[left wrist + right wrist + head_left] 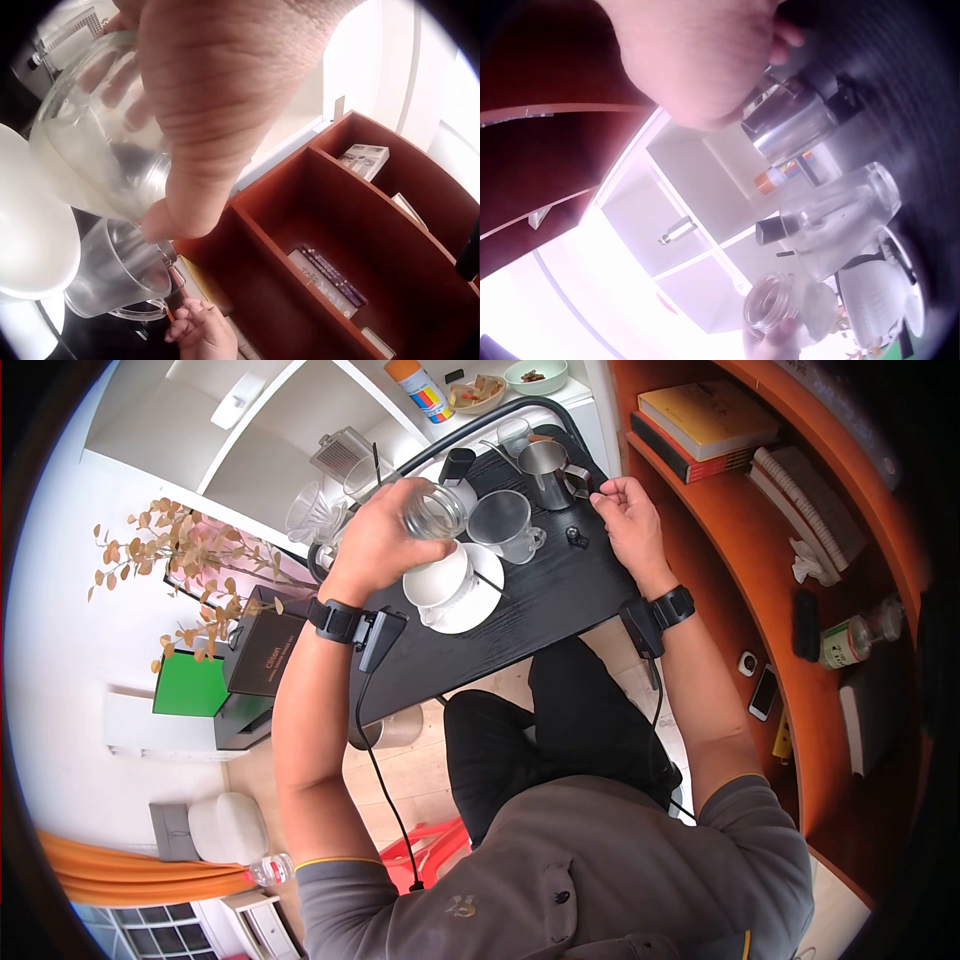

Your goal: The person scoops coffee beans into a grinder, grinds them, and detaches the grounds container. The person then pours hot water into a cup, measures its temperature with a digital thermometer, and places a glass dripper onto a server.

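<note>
My left hand (385,540) grips a clear glass jar (436,512), tilted close over a white ribbed cup (437,582) on a white saucer (487,605). In the left wrist view, fingers show through the jar (90,150), beside the white cup (34,217). A clear glass pitcher (500,525) stands right of the cup. Near the table's right edge, my right hand (632,525) has loosely curled fingers beside the handle of a steel gooseneck kettle (548,472). Nothing shows in its grasp. The right wrist view has the kettle (787,124) just past that hand.
On the black table (420,670) lie a small black object (577,538) and, behind, a small glass (514,432). Glassware (315,510) stands at the back left. A brown shelf (700,510) with books borders the right side; a dark box (270,645) is at left.
</note>
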### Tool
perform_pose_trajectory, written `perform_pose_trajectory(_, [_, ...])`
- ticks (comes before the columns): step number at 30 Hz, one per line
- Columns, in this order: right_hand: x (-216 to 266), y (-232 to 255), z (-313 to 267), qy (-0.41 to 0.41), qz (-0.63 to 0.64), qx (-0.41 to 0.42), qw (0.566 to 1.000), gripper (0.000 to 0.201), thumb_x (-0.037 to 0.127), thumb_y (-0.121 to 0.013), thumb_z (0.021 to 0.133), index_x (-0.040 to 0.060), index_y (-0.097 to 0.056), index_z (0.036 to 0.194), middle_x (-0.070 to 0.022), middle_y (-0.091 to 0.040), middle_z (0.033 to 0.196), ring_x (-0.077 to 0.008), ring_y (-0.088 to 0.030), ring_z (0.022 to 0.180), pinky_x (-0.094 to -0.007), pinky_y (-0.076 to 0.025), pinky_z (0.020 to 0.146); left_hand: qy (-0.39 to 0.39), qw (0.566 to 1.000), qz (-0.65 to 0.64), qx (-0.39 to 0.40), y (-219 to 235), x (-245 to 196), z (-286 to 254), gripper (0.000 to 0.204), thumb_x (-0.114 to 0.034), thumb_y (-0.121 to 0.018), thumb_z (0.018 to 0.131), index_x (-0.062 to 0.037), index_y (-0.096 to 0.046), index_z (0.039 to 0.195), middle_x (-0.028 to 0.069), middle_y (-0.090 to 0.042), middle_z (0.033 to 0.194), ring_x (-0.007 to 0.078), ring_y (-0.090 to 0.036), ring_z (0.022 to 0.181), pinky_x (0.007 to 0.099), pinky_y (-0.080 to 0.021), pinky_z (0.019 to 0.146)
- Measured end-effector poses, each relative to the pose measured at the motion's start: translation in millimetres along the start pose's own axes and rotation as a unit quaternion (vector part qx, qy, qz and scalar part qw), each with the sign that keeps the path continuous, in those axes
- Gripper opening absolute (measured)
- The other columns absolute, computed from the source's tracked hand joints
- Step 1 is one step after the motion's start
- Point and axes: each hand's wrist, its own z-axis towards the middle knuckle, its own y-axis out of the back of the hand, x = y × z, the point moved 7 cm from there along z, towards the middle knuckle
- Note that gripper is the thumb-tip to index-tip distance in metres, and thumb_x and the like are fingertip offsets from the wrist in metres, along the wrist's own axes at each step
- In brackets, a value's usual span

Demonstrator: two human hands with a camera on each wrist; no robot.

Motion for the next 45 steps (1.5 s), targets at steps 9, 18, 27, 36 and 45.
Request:
perform_pose_trajectory(9, [1, 0, 0, 0.027, -0.015, -0.003, 1.0, 0.028, 0.022, -0.075, 0.089, -0.0012, -0.065, 0.101, -0.006, -0.063, 0.084, -0.0138, -0.058, 0.074, -0.0295, -0.05, 0.071, -0.007, 0.994, 0.096, 0.049, -12, -5, 18, 0.073, -0.039, -0.083, 0.063, -0.0075, -0.064, 0.126, 0.0182, -0.067, 0.109, 0.0375, -0.066, 0.103, 0.0449, -0.054, 0.091])
perform_pose_trajectory(18, [10, -1, -2, 0.043, -0.048, 0.005, 0.998, 0.024, 0.021, -0.074, 0.089, -0.0001, -0.066, 0.098, -0.0085, -0.064, 0.087, -0.0173, -0.061, 0.074, -0.0317, -0.052, 0.072, -0.013, 0.978, 0.189, 0.084, -17, -18, 27, 0.069, -0.033, -0.083, 0.063, -0.0115, -0.063, 0.125, 0.0163, -0.066, 0.108, 0.0395, -0.064, 0.103, 0.0471, -0.053, 0.089])
perform_pose_trajectory(27, [16, -1, -4, 0.045, -0.055, 0.015, 0.997, 0.021, 0.019, -0.072, 0.089, 0.0001, -0.065, 0.095, -0.0093, -0.063, 0.089, -0.0194, -0.061, 0.077, -0.0324, -0.051, 0.073, -0.032, 0.959, 0.264, 0.094, -16, -32, 34, 0.064, -0.028, -0.081, 0.063, -0.0152, -0.064, 0.124, 0.012, -0.066, 0.105, 0.0375, -0.063, 0.101, 0.0462, -0.054, 0.088])
perform_pose_trajectory(36, [14, -1, -4, 0.052, -0.061, 0.015, 0.997, 0.021, 0.019, -0.072, 0.089, 0.0002, -0.065, 0.095, -0.0093, -0.063, 0.09, -0.0206, -0.062, 0.078, -0.0334, -0.052, 0.074, -0.068, 0.92, 0.374, 0.094, -17, -65, 38, 0.066, -0.026, -0.088, 0.059, -0.0164, -0.064, 0.12, 0.0078, -0.065, 0.107, 0.0338, -0.063, 0.104, 0.0434, -0.056, 0.087])
perform_pose_trajectory(45, [15, -2, -4, 0.055, -0.064, 0.019, 0.996, 0.021, 0.019, -0.072, 0.089, -0.0002, -0.065, 0.095, -0.0101, -0.062, 0.089, -0.0213, -0.062, 0.078, -0.0336, -0.052, 0.075, -0.06, 0.901, 0.419, 0.092, -23, -65, 38, 0.067, -0.028, -0.091, 0.06, -0.016, -0.063, 0.12, 0.0078, -0.064, 0.109, 0.0327, -0.063, 0.106, 0.0446, -0.057, 0.086])
